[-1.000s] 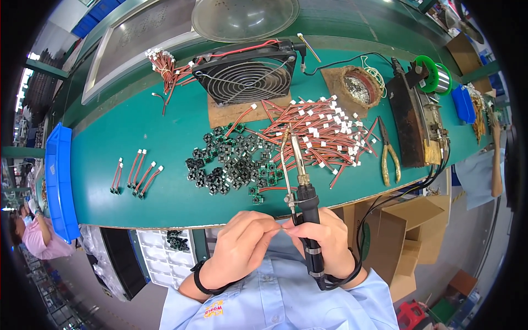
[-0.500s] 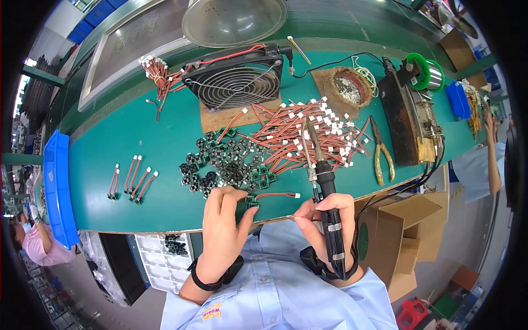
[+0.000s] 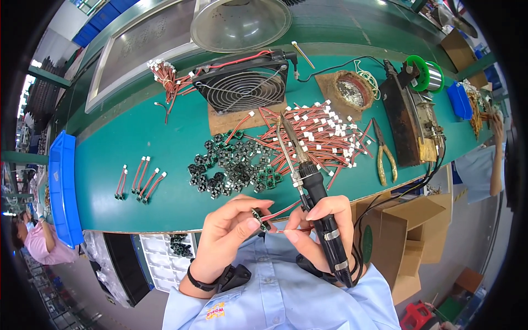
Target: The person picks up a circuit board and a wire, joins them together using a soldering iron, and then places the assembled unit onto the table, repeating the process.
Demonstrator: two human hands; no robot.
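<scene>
Between the thumb and fingers of my left hand (image 3: 231,224) is a small green circuit board (image 3: 262,220), raised at the near edge of the bench and tilted. A red wire lead (image 3: 286,209) runs from the board toward my right hand. My right hand (image 3: 322,223) is wrapped round a soldering iron (image 3: 315,187) with a thin metal guide tube along it; its tip points away from me over the wire pile. My right thumb and fingertip also pinch a thin reddish wire close to the board. Small dark green-edged parts (image 3: 236,162) lie heaped beyond my hands.
Many red leads with white connectors (image 3: 319,132) lie beside a black fan (image 3: 245,85). Pliers (image 3: 384,157), a round solder pot (image 3: 353,91) and a solder spool (image 3: 432,75) are at the right. A blue tray (image 3: 63,190) and several wired boards (image 3: 144,187) are at the left.
My left hand has lifted the circuit board off the bench and turned it up toward my right hand. The iron's tip has swung to the left.
</scene>
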